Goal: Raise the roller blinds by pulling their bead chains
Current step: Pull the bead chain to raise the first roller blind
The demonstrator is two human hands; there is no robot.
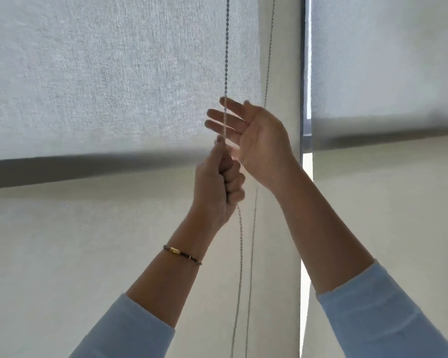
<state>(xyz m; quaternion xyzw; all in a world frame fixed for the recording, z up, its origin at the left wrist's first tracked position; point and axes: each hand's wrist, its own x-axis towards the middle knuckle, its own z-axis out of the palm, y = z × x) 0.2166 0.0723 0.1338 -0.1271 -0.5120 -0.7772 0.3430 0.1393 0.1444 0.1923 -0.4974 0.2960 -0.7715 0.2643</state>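
Note:
A grey bead chain (227, 47) hangs straight down in front of the left roller blind (101, 73). My left hand (219, 184) is closed in a fist around this chain, which runs on below it. My right hand (254, 135) is just above, fingers spread, with the chain crossing in front of the fingers and not gripped. A second, thinner strand of the chain (269, 47) hangs a little to the right. The left blind's dark bottom bar (88, 167) sits level with my left hand. The right roller blind (386, 60) ends in its own bottom bar (388, 140).
A narrow dark window frame post (305, 73) separates the two blinds. Pale sheer fabric (62, 254) covers the window below both bottom bars, with a bright slit of daylight (306, 177) beside the post.

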